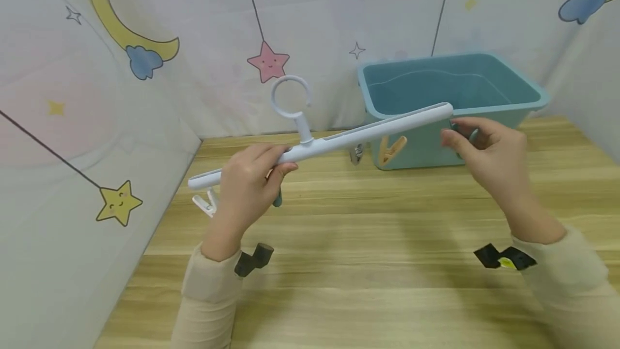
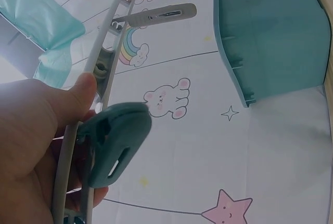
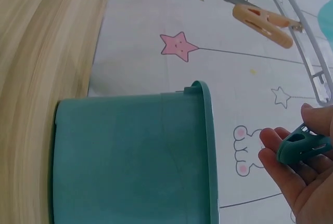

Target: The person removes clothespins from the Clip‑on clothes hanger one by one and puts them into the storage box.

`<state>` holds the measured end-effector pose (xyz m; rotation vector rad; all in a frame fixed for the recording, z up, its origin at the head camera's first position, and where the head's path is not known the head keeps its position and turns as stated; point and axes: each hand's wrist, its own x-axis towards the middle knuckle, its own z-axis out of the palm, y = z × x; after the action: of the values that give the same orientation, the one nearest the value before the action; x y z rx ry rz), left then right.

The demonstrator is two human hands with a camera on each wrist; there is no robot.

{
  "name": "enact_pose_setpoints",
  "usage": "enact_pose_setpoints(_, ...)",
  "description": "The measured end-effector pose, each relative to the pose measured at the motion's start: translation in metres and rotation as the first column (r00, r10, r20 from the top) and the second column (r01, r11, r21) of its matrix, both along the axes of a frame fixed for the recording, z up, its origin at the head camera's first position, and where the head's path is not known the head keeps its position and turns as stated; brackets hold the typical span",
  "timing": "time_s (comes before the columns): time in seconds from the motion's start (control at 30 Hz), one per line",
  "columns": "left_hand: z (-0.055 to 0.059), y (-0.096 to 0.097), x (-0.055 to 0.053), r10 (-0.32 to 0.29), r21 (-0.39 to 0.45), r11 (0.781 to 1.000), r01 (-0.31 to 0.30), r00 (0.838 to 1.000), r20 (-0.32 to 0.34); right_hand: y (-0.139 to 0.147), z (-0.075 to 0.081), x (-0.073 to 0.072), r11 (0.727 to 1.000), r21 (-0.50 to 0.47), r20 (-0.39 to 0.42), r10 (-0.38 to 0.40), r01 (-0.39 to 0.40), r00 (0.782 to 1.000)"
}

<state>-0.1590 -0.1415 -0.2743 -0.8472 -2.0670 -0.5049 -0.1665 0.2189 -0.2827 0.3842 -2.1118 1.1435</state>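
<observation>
A long white hanger (image 1: 368,132) with an open ring hook is held aslant above the table, right end higher. My left hand (image 1: 249,185) grips its bar left of the hook. From the bar hang a white clothespin (image 1: 205,204), a dark teal one (image 2: 122,138) beside the left fingers, a grey one (image 2: 164,15) and a light orange one (image 1: 391,151). My right hand (image 1: 499,158) pinches a loose teal clothespin (image 3: 302,148) between thumb and fingers, just off the bar's right end. In the right wrist view a gap shows between that clothespin and the bar.
A teal plastic bin (image 1: 494,114) stands at the back right of the wood-grain table (image 1: 368,263), behind the hanger's right half. Only its upper inner walls show. A pale printed cloth (image 1: 319,20) with stars and moons closes off the back and left.
</observation>
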Motion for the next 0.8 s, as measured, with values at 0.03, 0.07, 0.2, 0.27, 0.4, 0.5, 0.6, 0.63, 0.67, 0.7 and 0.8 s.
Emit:
enact_pose_setpoints(0.03,0.000,-0.001,0.000,0.000,0.003,1.000,0.000,1.000,0.001,0.002,0.003,-0.002,1.000,-0.007,0.017,0.001,-0.001,1.000)
enact_pose_setpoints(0.07,0.000,-0.001,0.000,0.000,0.007,1.000,0.000,1.000,0.001,0.005,0.005,-0.005,1.000,-0.014,0.037,0.002,-0.001,0.999)
enact_pose_setpoints(0.2,0.002,-0.003,0.001,0.003,0.008,1.000,-0.003,1.000,0.011,0.014,0.017,-0.016,0.999,-0.039,0.145,-0.018,0.024,0.989)
enact_pose_setpoints(0.27,0.002,-0.004,0.002,0.008,0.007,1.000,-0.008,1.000,0.014,0.019,0.024,-0.023,0.998,-0.057,0.198,-0.005,0.017,0.980)
enact_pose_setpoints(0.4,0.003,-0.005,0.003,0.016,0.011,1.000,-0.016,1.000,0.021,0.027,0.035,-0.035,0.998,-0.058,0.316,-0.011,0.031,0.949)
enact_pose_setpoints(0.5,0.003,-0.005,0.003,0.019,0.012,1.000,-0.019,1.000,0.021,0.031,0.041,-0.043,0.998,-0.046,0.400,-0.014,0.035,0.916)
enact_pose_setpoints(0.6,0.004,-0.005,0.003,0.015,0.010,1.000,-0.015,1.000,0.021,0.034,0.044,-0.051,0.999,-0.032,0.454,-0.015,0.033,0.891)
enact_pose_setpoints(0.63,0.004,-0.005,0.003,0.012,0.010,1.000,-0.013,1.000,0.021,0.034,0.044,-0.053,0.999,-0.027,0.461,-0.013,0.028,0.887)
enact_pose_setpoints(0.67,0.004,-0.005,0.003,0.010,0.010,1.000,-0.010,1.000,0.022,0.035,0.045,-0.056,1.000,-0.015,0.464,-0.017,0.027,0.886)
enact_pose_setpoints(0.7,0.004,-0.005,0.003,0.007,0.010,1.000,-0.008,1.000,0.023,0.035,0.045,-0.058,1.000,-0.002,0.463,-0.021,0.025,0.886)
enact_pose_setpoints(0.8,0.004,-0.005,0.003,0.005,0.009,1.000,-0.005,1.000,0.022,0.036,0.044,-0.064,1.000,0.014,0.459,-0.029,0.026,0.888)
